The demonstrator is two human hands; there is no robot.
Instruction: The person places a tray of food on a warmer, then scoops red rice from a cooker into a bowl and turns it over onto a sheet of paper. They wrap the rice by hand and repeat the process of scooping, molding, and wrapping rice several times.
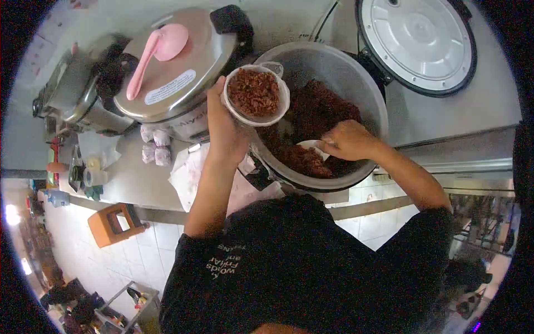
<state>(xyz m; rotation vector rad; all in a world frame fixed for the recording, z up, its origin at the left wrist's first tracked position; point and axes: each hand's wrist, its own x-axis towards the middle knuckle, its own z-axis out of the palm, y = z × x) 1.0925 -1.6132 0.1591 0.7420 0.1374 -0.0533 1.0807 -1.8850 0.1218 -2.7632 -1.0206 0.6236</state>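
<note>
My left hand [225,125] is closed around a small white bowl [284,104] heaped with reddish-brown cooked rice [254,92]. It holds the bowl up over the left rim of a large rice cooker pot [370,92]. Inside that pot lies more of the same dark rice [320,108]. My right hand [350,141] reaches in over the pot's near right side, fingers closed on a white rice paddle [312,146]. Part of the paddle is buried in the rice and partly hidden by my fingers.
A closed rice cooker [206,61] stands left, a pink rice paddle [161,47] on its lid. The open pot's raised lid [417,39] is at the upper right. White wrapped bundles [156,146] and paper sheets [186,175] lie on the counter. An orange stool [114,225] stands on the floor.
</note>
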